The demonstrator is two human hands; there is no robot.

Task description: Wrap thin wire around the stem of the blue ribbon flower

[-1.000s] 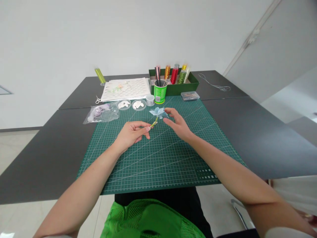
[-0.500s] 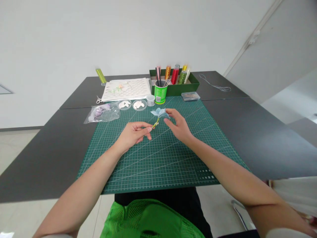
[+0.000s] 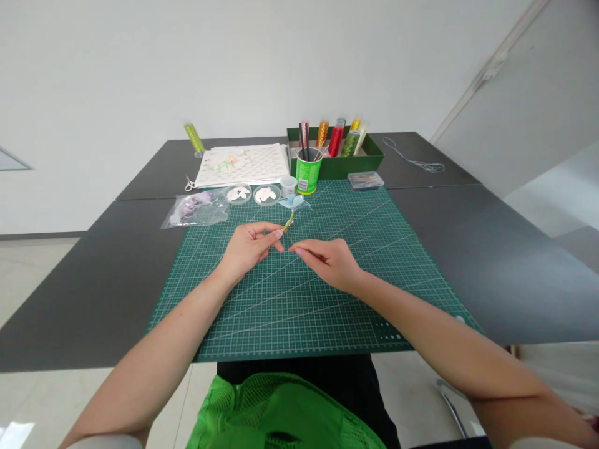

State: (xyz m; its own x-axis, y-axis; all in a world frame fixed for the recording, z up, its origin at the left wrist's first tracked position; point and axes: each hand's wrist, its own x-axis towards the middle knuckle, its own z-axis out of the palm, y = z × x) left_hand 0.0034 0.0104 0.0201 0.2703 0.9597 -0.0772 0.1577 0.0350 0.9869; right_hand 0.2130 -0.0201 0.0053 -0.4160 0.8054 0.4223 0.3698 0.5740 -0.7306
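Note:
My left hand (image 3: pixel 251 247) pinches the green stem of a light-blue artificial flower (image 3: pixel 294 202) between thumb and fingers. The flower tilts up and away, its petals above the cutting mat. Just right of the stem, my right hand (image 3: pixel 330 259) is closed in a pinch, thumb against fingers, with the tips close to my left fingertips. Whatever it may hold is too small to make out. Both hands are over the green gridded cutting mat (image 3: pixel 299 305).
Behind the mat stand a green can (image 3: pixel 308 173) with tools, a dark green box (image 3: pixel 350 164) of thread spools and a clear case (image 3: pixel 365 180). Leftward lie round dishes of white pieces (image 3: pixel 267 195), a plastic bag (image 3: pixel 196 209), white sheets (image 3: pixel 242 167) and small scissors (image 3: pixel 189 183).
My right hand has left the petals, moved down toward me and closed into a pinch below the flower. My left hand still holds the stem, with the flower slightly farther left.

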